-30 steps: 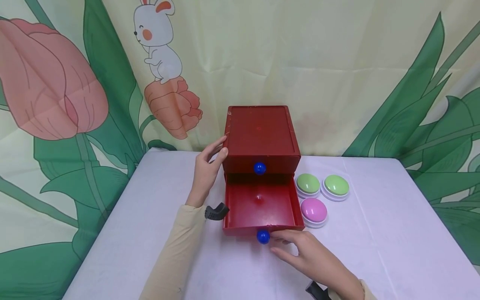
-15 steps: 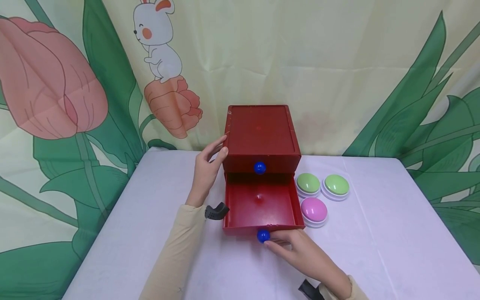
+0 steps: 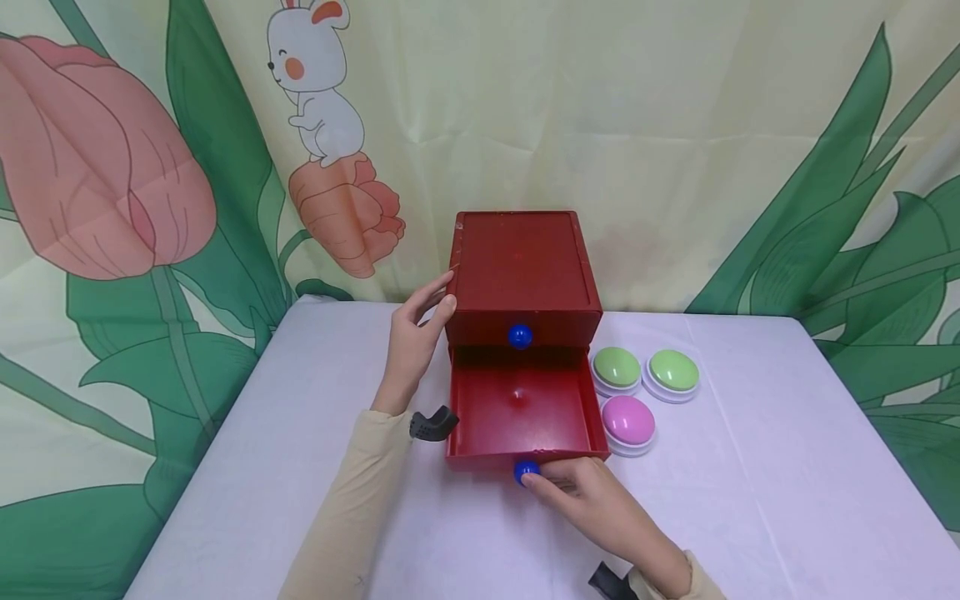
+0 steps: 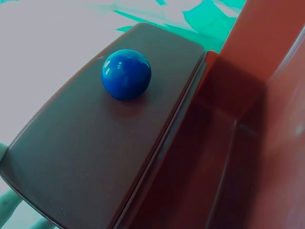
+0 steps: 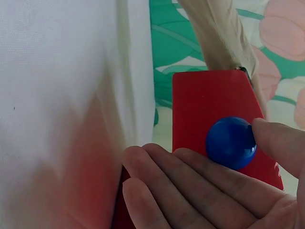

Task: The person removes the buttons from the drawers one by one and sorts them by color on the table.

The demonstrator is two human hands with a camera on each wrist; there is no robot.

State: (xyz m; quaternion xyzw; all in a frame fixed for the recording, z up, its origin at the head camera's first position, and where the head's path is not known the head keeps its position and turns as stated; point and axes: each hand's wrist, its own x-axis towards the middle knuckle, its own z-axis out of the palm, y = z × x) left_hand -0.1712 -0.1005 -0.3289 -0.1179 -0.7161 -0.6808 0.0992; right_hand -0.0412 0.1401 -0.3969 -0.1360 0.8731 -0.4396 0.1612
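Note:
A red cabinet (image 3: 517, 258) with two drawers stands on the table. Its lower drawer (image 3: 487, 408) is pulled out and bare inside; the upper one, with a blue ball knob (image 3: 520, 336), is closed. My left hand (image 3: 408, 346) rests against the cabinet's left side, fingers extended; in the left wrist view its fingertips (image 4: 8, 205) show at the panel's edge. With thumb and forefinger my right hand (image 3: 603, 504) pinches the lower drawer's blue knob (image 3: 527, 472). In the right wrist view the thumb (image 5: 279, 140) touches that knob (image 5: 231, 143), the other fingers stretched out below it.
Right of the drawer sit two green push-button domes, one near (image 3: 617, 367) and one farther right (image 3: 673, 370), plus a pink dome (image 3: 628, 420), all on white bases. A white cloth covers the table (image 3: 750, 467). Behind hangs a printed curtain (image 3: 675, 167).
My right hand has shifted left along the drawer front, and its thumb has closed onto the lower knob. The left hand and the drawer have stayed in place.

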